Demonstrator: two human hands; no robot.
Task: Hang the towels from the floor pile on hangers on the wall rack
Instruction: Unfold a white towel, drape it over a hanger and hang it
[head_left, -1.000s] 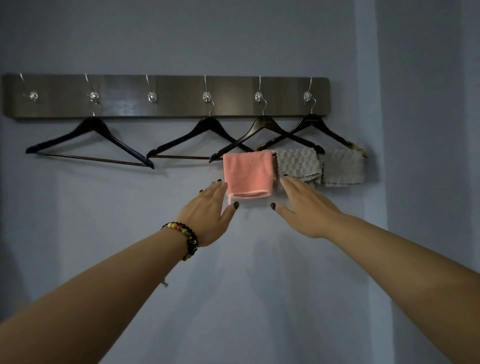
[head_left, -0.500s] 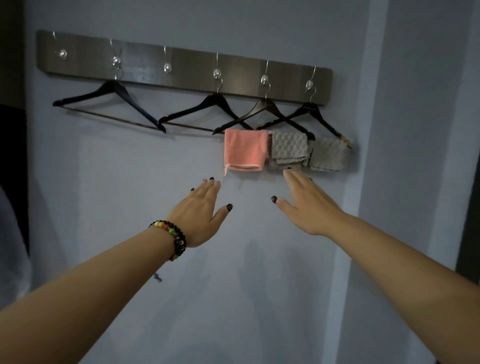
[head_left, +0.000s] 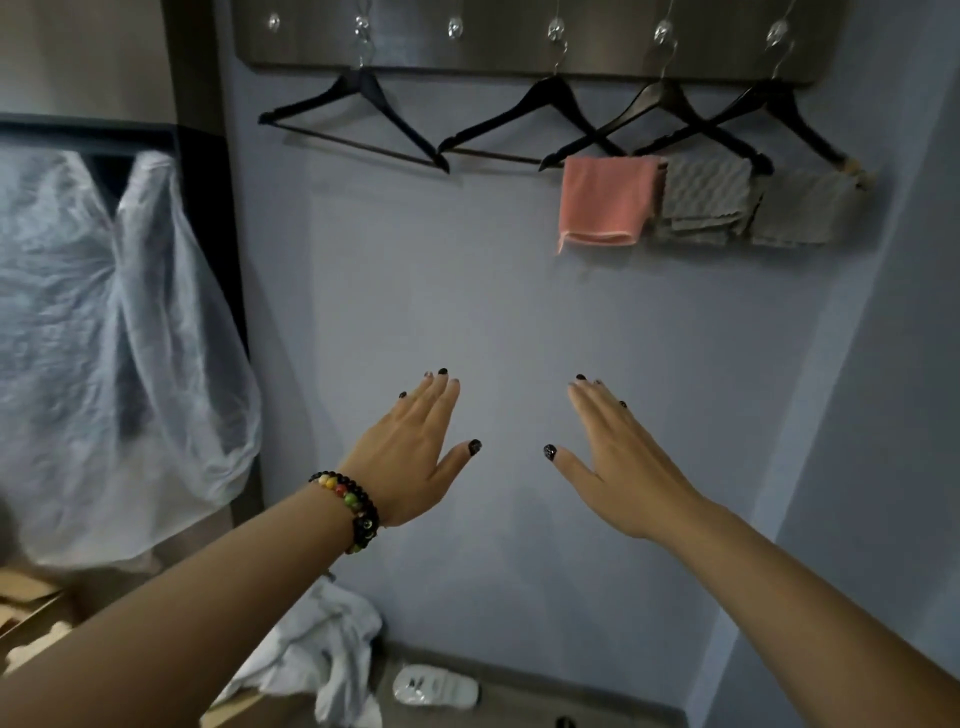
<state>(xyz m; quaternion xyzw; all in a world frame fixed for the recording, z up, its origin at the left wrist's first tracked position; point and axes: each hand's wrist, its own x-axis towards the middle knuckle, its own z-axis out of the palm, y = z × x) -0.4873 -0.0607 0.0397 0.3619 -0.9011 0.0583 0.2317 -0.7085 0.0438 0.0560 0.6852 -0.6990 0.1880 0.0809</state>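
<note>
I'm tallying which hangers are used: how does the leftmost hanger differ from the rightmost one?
The leftmost hanger has a bare bar, while the rightmost hanger carries a grey towel. The leftmost hanger hangs apart from the others, whereas the rightmost hanger's arm crosses its neighbour's. The leftmost hanger is all dark; the rightmost hanger shows a pale, worn right tip. Both are dark and hang from hooks on the wall rack.
</note>
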